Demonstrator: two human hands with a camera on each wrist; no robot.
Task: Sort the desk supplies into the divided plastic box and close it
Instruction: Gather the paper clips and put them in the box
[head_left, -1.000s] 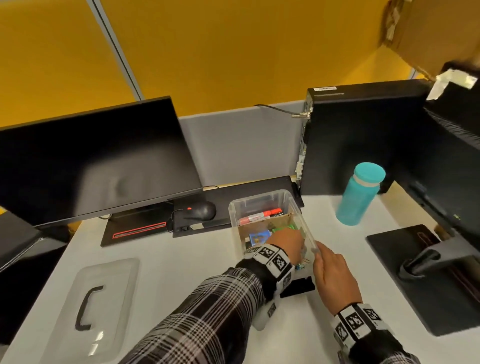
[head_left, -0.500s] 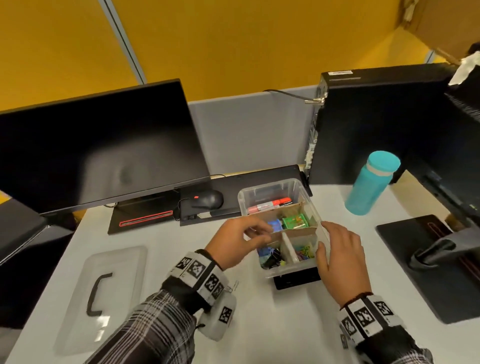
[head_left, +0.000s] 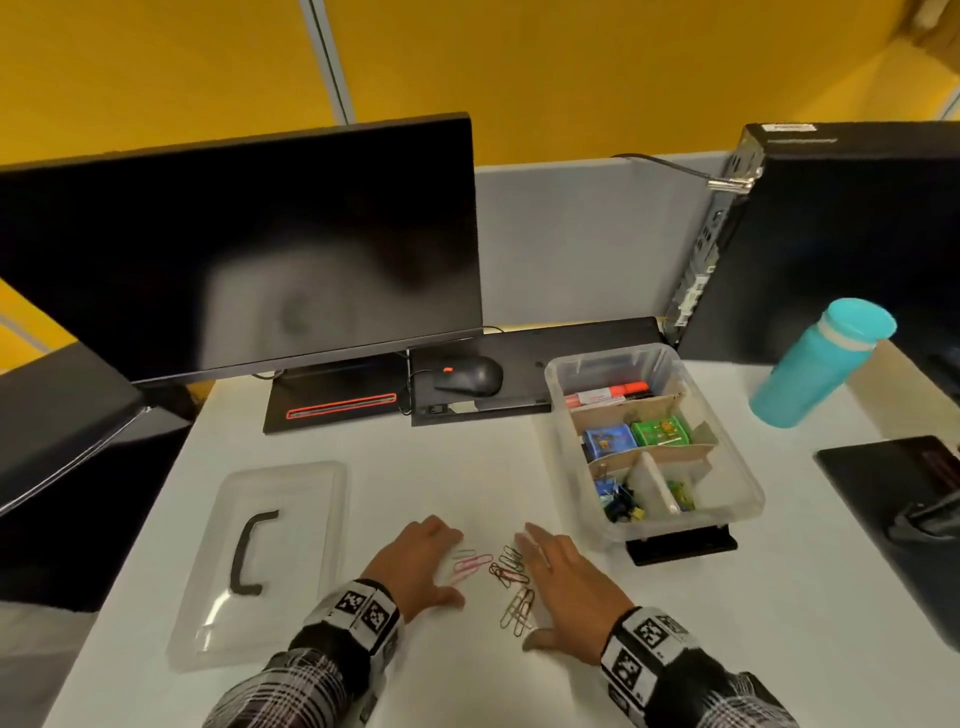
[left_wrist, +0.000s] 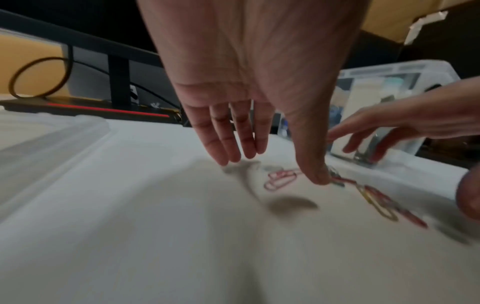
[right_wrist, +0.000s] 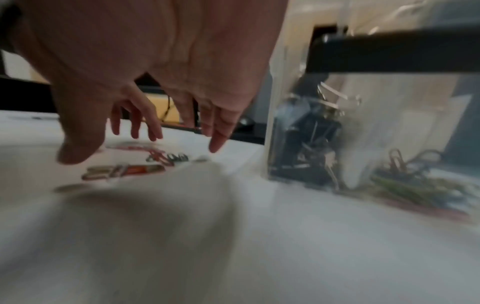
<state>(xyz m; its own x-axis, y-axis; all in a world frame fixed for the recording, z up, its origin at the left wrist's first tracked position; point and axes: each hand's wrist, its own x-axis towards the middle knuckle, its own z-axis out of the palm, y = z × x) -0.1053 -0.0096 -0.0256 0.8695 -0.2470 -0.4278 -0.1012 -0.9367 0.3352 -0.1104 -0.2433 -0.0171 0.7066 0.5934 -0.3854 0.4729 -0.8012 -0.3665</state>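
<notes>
Our left hand (head_left: 422, 564) and right hand (head_left: 569, 590) are both low over the desk, palms down, well apart. Fingers (left_wrist: 221, 131) on each are spread and relaxed, gripping nothing. Plaid sleeves, tagged bands on both wrists.

Bare desk (head_left: 415, 467) between lid (head_left: 260, 561) and box (head_left: 737, 467); bottle (head_left: 815, 364) beyond.
</notes>
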